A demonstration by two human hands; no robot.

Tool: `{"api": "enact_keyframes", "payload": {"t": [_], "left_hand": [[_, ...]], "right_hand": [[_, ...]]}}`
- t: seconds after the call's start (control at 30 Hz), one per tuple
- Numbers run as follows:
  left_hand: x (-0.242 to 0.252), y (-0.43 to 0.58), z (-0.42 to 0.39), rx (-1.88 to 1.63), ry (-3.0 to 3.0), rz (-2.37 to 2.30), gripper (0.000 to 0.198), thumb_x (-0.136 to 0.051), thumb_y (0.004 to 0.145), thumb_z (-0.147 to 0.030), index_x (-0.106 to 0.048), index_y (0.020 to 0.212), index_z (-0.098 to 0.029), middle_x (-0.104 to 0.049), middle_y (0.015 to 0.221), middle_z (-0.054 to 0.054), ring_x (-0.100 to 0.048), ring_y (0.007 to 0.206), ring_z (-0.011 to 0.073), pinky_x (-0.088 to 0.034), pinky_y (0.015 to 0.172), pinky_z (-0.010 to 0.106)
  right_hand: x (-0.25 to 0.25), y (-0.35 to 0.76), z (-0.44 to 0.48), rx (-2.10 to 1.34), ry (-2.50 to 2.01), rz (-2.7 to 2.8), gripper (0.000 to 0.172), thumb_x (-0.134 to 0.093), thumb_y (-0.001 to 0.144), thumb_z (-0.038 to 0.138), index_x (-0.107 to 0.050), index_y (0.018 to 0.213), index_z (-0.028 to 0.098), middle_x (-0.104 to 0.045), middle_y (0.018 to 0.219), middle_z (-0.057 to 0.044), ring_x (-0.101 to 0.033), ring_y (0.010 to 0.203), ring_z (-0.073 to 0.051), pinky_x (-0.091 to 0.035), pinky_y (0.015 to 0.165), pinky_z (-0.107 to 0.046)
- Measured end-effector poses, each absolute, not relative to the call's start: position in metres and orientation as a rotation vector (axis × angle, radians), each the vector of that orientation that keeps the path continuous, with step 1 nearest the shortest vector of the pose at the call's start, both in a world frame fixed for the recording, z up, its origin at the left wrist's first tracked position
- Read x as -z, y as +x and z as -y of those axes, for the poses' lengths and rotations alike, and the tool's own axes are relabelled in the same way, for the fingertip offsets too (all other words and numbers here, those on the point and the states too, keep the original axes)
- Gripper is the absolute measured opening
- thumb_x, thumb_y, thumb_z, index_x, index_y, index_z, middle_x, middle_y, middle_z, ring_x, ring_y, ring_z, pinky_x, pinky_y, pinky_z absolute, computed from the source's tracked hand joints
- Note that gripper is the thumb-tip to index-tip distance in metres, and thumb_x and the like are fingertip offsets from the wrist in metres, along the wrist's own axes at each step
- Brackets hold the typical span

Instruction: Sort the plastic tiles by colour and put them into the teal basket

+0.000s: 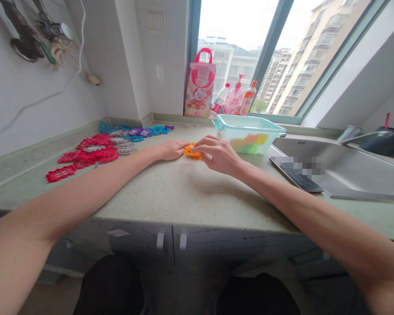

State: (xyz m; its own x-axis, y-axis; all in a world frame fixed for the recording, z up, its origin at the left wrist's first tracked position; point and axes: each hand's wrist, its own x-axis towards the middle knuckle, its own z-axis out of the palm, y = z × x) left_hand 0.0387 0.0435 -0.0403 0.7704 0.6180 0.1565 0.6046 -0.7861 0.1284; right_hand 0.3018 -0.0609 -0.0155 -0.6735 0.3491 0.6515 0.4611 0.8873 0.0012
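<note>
Small orange interlocking plastic pieces (193, 151) lie low over the counter between my two hands. My left hand (173, 150) rests on the countertop, its fingers closed at the left edge of the orange pieces. From the right, my right hand (218, 154) arches over them with thumb and fingers pinched on their near right side. My fingers hide part of the orange pieces. To the left of my left hand lie red plastic pieces (98, 148), grey ones (127, 148), blue ones (158, 130) and purple ones (139, 132), spread in heaps.
Behind my right hand stands a translucent turquoise tub (249, 133) with yellow, orange and green contents. A steel sink (357, 175) with a dark flat object (295, 175) on its rim is at right. A pink bag (200, 94) and bottles (234, 98) line the windowsill.
</note>
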Motion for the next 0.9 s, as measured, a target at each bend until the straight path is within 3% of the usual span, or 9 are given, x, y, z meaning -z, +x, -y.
{"api": "enact_keyframes", "payload": {"t": [0.27, 0.57, 0.77, 0.9], "left_hand": [[0.0368, 0.0407, -0.039, -0.309, 2.889, -0.971, 0.053, -0.04, 0.109, -0.03, -0.061, 0.158, -0.022, -0.061, 0.168, 0.006, -0.057, 0.154, 0.0234, -0.038, 0.133, 0.035], [0.0365, 0.0405, -0.0396, -0.305, 2.891, -0.97, 0.053, -0.041, 0.108, -0.032, -0.063, 0.155, -0.02, -0.066, 0.162, 0.01, -0.061, 0.149, 0.0257, -0.042, 0.131, 0.038], [0.0357, 0.042, -0.0378, -0.29, 2.904, -0.965, 0.052, -0.041, 0.107, -0.026, -0.065, 0.153, -0.024, -0.066, 0.162, 0.004, -0.058, 0.151, 0.022, -0.039, 0.133, 0.035], [0.0357, 0.0428, -0.0377, -0.291, 2.926, -1.003, 0.051, -0.038, 0.109, -0.026, -0.065, 0.152, -0.023, -0.068, 0.16, 0.006, -0.062, 0.148, 0.0226, -0.042, 0.131, 0.035]], "right_hand": [[0.0151, 0.3018, 0.0604, 0.217, -0.58, 2.4, 0.03, -0.058, 0.109, 0.02, -0.087, 0.112, 0.029, -0.082, 0.117, -0.008, -0.071, 0.108, -0.027, -0.058, 0.099, -0.044], [0.0163, 0.3037, 0.0603, 0.244, -0.621, 2.425, 0.049, -0.052, 0.102, 0.006, -0.088, 0.123, 0.033, -0.077, 0.121, -0.009, -0.072, 0.106, -0.024, -0.057, 0.091, -0.039], [0.0178, 0.3031, 0.0637, 0.248, -0.746, 2.417, 0.038, -0.063, 0.104, 0.023, -0.084, 0.134, 0.033, -0.078, 0.123, -0.007, -0.071, 0.092, -0.02, -0.054, 0.083, -0.034], [0.0165, 0.3011, 0.0663, 0.169, -0.753, 2.377, 0.036, -0.055, 0.113, 0.036, -0.086, 0.131, 0.029, -0.08, 0.118, -0.009, -0.072, 0.089, -0.02, -0.054, 0.081, -0.034]]}}
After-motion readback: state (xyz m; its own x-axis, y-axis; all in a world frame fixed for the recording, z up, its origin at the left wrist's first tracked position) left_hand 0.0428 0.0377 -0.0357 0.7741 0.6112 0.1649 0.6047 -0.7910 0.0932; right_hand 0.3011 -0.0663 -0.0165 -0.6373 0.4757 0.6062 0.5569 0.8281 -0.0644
